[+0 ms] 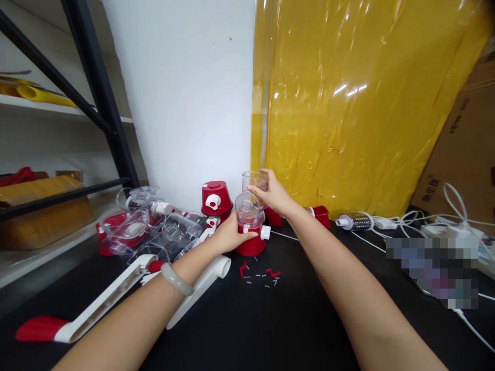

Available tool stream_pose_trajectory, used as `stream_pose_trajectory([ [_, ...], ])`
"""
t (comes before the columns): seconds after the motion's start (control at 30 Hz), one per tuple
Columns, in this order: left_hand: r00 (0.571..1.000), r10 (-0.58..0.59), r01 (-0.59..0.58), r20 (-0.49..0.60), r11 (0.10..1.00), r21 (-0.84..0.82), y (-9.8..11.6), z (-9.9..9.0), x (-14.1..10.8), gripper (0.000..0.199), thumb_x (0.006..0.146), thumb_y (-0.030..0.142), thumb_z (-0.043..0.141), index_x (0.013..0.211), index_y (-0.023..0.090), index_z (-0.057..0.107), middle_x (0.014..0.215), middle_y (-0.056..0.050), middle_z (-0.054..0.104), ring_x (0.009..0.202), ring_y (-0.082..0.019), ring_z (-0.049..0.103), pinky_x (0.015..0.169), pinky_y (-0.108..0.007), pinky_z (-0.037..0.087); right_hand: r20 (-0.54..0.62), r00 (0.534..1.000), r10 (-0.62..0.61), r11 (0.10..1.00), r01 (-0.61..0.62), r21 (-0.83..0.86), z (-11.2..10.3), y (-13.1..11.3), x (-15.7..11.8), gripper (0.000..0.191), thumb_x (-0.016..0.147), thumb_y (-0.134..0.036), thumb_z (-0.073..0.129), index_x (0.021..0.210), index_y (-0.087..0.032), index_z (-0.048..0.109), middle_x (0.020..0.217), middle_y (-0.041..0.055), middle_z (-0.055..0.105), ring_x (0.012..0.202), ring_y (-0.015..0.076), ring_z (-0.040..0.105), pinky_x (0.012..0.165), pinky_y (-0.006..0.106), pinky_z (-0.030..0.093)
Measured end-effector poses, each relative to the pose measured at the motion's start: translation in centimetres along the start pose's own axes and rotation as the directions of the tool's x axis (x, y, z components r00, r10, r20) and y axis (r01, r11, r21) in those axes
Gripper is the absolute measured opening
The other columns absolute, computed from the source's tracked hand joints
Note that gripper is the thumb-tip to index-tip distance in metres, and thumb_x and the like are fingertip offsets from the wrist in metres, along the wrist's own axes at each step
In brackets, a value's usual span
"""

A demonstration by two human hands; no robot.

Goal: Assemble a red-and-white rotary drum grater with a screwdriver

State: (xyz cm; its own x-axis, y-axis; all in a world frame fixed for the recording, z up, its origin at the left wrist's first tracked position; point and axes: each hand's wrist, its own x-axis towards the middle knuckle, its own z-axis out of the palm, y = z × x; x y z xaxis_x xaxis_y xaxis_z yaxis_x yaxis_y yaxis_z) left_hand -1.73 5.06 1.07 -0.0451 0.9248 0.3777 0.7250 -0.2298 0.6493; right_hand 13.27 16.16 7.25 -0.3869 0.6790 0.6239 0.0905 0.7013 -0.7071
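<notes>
A red base (251, 248) with a white knob (265, 232) stands on the black tabletop in front of me. On top of it sits a clear plastic hopper (247, 205), like that of a rotary grater. My left hand (232, 234) is closed around the left side of the base, thumb across its front. My right hand (275, 195) has its fingers and thumb curled at the hopper's upper right edge, gripping the clear plastic. Below the base lie several small screws (258, 275) and two small red pieces (273, 273).
Behind my left hand is another red base (215, 198), upside down. Clear plastic parts (170, 234) pile up at left, and white handles (104, 299) lie beside my left forearm. A grater drum (356, 221) and white cables (406, 219) are at right. Yellow sheeting (348, 103) hangs behind.
</notes>
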Motion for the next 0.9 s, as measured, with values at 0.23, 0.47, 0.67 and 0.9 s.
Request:
stream_pose_trajectory([
  [0.23,1.000,0.000,0.000,-0.024,1.000,0.001,-0.3,0.1,0.0,0.075,0.066,0.041,0.080,0.128,0.016,0.048,0.130,-0.017,0.060,0.121,-0.036,0.058,0.105,-0.050,0.042,-0.048,0.999,-0.007,0.996,0.002,-0.088,0.2,-0.3,-0.1,0.079,0.074,-0.051,0.074,0.135,-0.015,0.039,0.098,0.0110,0.065,0.094,0.0263,0.066,0.087,0.044,0.051],
  [0.47,0.999,0.021,-0.022,-0.027,1.000,-0.012,-0.1,0.1,0.0,0.073,0.066,0.039,0.080,0.128,0.016,0.048,0.131,-0.016,0.060,0.123,-0.035,0.057,0.106,-0.049,0.042,-0.151,0.989,-0.013,0.969,-0.025,-0.246,0.3,-1.6,-0.7,0.080,0.068,-0.059,0.074,0.129,-0.016,0.044,0.102,0.0148,0.065,0.102,0.0346,0.063,0.092,0.054,0.046],
  [0.67,1.000,-0.017,0.016,0.005,1.000,0.006,-0.1,0.0,0.0,0.073,0.067,0.041,0.079,0.128,0.016,0.047,0.132,-0.017,0.059,0.122,-0.035,0.057,0.106,-0.050,0.042,0.071,0.994,0.081,0.899,-0.104,0.425,0.1,0.7,-0.2,0.087,0.071,-0.041,0.078,0.139,-0.019,0.028,0.109,0.0108,0.067,0.103,0.0240,0.066,0.094,0.046,0.050],
  [0.9,0.998,-0.055,0.055,0.020,0.998,0.004,0.0,-0.2,-0.2,0.075,0.068,0.044,0.078,0.129,0.017,0.045,0.130,-0.016,0.061,0.119,-0.034,0.060,0.103,-0.048,0.046,0.148,0.989,0.029,0.779,-0.115,0.616,0.1,2.1,0.2,0.054,0.069,-0.043,0.081,0.111,-0.025,0.054,0.116,0.0069,0.069,0.117,0.0216,0.061,0.111,0.043,0.038],
])
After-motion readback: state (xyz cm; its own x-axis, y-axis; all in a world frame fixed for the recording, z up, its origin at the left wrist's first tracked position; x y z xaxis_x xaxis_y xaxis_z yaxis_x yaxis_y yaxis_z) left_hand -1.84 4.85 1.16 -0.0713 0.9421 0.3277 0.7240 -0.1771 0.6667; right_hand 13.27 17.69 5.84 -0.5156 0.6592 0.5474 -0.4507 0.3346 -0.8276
